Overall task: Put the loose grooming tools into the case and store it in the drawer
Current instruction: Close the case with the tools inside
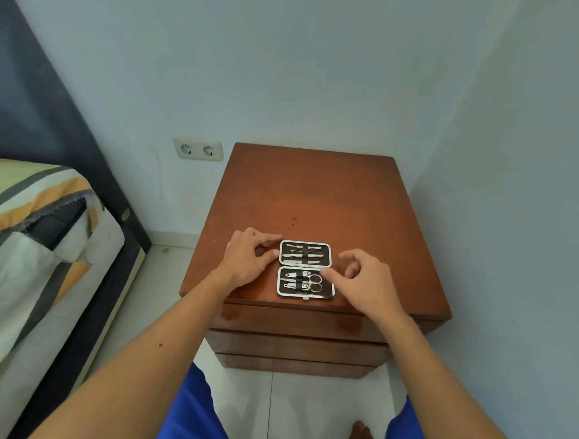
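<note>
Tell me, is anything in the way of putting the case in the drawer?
Yes. The case lies open on the nightstand, and the drawers below look shut. It needs closing and a drawer needs opening first. Nothing else blocks it.

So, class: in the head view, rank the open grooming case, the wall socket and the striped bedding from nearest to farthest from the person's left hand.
1. Open grooming case, touching the left hand on its right.
2. Wall socket, on the wall behind, up and left.
3. Striped bedding, far left on the bed.
</note>
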Action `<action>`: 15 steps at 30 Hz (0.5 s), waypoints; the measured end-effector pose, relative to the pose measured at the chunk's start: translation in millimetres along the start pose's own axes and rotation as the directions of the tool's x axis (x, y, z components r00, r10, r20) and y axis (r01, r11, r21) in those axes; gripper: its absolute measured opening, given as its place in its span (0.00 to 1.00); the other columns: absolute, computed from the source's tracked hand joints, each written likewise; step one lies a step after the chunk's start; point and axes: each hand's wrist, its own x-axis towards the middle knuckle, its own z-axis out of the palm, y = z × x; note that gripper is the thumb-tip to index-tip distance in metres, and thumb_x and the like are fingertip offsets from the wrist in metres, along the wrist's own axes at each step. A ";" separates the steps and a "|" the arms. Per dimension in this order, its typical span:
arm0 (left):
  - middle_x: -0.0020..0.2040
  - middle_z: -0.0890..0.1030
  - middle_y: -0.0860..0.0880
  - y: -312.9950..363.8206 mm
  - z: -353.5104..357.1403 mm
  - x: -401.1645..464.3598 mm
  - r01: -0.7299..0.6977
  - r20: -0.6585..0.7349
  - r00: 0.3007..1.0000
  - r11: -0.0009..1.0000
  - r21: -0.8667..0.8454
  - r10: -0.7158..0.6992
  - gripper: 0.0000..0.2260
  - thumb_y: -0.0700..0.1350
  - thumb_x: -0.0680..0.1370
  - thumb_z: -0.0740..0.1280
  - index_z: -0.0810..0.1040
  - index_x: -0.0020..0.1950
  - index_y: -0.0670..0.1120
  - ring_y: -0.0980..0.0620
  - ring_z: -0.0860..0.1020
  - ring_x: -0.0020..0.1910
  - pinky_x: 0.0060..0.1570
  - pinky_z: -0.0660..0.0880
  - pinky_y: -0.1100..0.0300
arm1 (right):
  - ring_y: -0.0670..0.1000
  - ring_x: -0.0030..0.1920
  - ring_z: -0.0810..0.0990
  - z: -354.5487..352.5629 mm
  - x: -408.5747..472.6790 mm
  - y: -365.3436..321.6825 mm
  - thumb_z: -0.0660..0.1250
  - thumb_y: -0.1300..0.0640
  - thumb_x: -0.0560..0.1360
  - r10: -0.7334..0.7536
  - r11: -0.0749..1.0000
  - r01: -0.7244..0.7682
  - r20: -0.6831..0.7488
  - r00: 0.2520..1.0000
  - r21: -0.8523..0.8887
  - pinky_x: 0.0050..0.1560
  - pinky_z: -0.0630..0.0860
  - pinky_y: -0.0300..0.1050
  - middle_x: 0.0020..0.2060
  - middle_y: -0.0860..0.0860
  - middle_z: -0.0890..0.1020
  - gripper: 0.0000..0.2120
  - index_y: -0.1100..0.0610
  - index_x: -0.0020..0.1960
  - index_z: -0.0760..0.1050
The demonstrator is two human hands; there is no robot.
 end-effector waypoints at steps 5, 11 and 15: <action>0.60 0.74 0.54 2.7 -2.5 -5.3 0.066 0.055 0.997 0.995 -0.071 -0.063 0.15 0.51 0.86 0.66 0.80 0.72 0.59 0.49 0.65 0.69 0.76 0.63 0.47 | 0.48 0.48 0.77 3.4 49.3 4.5 0.72 0.53 0.80 -0.056 0.992 0.074 0.160 0.986 -0.103 0.57 0.70 0.40 0.50 0.48 0.78 0.21 0.55 0.71 0.79; 0.67 0.79 0.56 8.7 4.7 -4.9 0.277 0.111 0.961 0.907 -0.316 -0.255 0.12 0.57 0.83 0.65 0.84 0.62 0.69 0.48 0.66 0.77 0.79 0.63 0.41 | 0.50 0.53 0.82 7.7 60.0 -2.8 0.71 0.58 0.80 0.060 0.992 -0.077 0.164 0.985 0.102 0.52 0.73 0.40 0.50 0.49 0.85 0.10 0.56 0.61 0.84; 0.60 0.87 0.54 20.1 -0.7 -17.5 0.229 0.095 0.972 0.778 -0.585 -0.214 0.11 0.49 0.85 0.68 0.86 0.64 0.54 0.53 0.83 0.62 0.66 0.78 0.54 | 0.50 0.51 0.84 1.6 49.6 -6.9 0.71 0.58 0.80 0.047 0.950 -0.072 0.089 0.995 0.304 0.55 0.79 0.43 0.47 0.45 0.86 0.07 0.48 0.54 0.84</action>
